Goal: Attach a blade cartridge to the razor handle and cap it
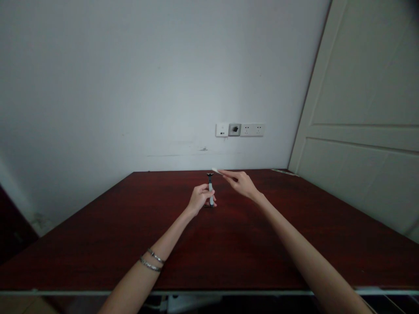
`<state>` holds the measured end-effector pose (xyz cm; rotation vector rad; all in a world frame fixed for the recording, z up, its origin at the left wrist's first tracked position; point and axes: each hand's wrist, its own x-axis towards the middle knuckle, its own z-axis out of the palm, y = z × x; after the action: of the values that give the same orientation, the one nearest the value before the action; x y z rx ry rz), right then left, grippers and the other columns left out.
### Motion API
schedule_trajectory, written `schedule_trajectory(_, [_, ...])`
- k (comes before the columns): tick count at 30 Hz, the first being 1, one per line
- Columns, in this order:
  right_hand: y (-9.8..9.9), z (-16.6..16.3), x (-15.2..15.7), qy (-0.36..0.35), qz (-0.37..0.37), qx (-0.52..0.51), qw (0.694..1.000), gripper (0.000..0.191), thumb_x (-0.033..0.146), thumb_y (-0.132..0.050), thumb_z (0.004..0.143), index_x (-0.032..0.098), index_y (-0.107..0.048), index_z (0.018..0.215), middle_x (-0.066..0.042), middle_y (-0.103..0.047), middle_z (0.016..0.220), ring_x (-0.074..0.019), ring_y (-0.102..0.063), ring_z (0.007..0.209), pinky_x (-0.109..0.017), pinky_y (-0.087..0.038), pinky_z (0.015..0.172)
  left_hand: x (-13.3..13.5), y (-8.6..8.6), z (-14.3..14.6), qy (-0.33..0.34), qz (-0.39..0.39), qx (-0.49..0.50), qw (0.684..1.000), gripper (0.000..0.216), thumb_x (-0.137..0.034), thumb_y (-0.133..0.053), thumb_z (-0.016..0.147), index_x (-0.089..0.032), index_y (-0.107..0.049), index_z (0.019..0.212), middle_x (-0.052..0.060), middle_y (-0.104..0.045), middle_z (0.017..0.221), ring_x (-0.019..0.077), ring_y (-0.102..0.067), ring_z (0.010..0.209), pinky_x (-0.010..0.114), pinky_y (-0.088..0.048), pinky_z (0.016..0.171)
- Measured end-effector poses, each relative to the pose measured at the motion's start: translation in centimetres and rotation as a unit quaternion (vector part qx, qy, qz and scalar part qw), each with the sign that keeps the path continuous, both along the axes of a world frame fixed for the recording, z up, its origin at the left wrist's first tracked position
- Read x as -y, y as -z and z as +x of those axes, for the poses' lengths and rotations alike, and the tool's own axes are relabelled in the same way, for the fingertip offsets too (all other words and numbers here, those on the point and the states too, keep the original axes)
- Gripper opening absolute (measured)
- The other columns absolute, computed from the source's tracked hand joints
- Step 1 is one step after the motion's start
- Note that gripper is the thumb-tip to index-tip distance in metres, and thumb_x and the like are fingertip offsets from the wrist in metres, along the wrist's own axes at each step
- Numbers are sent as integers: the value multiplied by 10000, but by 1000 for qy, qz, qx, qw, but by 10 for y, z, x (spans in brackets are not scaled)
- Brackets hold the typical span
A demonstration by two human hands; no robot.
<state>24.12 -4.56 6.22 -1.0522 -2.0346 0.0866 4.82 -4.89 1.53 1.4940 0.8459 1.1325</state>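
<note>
My left hand (199, 198) is closed round the handle of a razor (210, 188), holding it upright with its dark head at the top and its base near the dark red table (131, 235). My right hand (240, 181) is stretched out just right of the razor's head. Its fingertips pinch a small white piece (216, 171), which sits just above and to the right of the razor head. I cannot make out what the white piece is. Two thin bracelets (152, 260) ring my left forearm.
A white wall stands behind the table with a row of sockets (240, 129) above the far edge. A pale door (366, 122) stands at the right. The table's near edge (196, 291) runs across the bottom.
</note>
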Motion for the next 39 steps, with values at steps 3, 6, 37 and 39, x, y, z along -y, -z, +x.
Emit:
schedule_trajectory(3, [6, -4, 1, 0, 5, -71, 997, 382, 367, -436, 860, 254, -579, 1196, -51, -696, 980, -203, -634, 816, -309, -464, 727, -4, 4, -1, -2, 13, -13, 1000, 228, -334, -589, 716, -131, -507, 779, 19, -611, 592, 144, -601, 446, 234, -464, 436])
schedule_trajectory(6, [17, -16, 10, -42, -29, -146, 988, 400, 393, -442, 849, 224, -599, 1176, -47, -699, 853, -176, -619, 719, -274, -469, 644, -10, 9, -3, -12, 43, -23, 999, 204, -311, -586, 721, -135, -499, 779, 8, -603, 587, 126, -587, 447, 236, -469, 459])
schedule_trajectory(37, [68, -87, 54, -154, -269, -466, 829, 336, 525, -500, 789, 192, -510, 743, 82, -346, 471, -43, -253, 357, -168, -183, 323, -22, 13, -6, -54, 146, -40, 987, 136, -204, -636, 660, -136, -545, 734, -26, -548, 607, 94, -520, 565, 190, -400, 531])
schedule_trajectory(39, [68, -88, 54, -160, -256, -473, 828, 333, 521, -492, 797, 193, -503, 741, 81, -343, 477, -43, -246, 361, -168, -176, 326, -21, 13, -6, -51, 142, -41, 988, 141, -212, -638, 660, -134, -546, 733, -27, -545, 607, 95, -522, 570, 188, -400, 534])
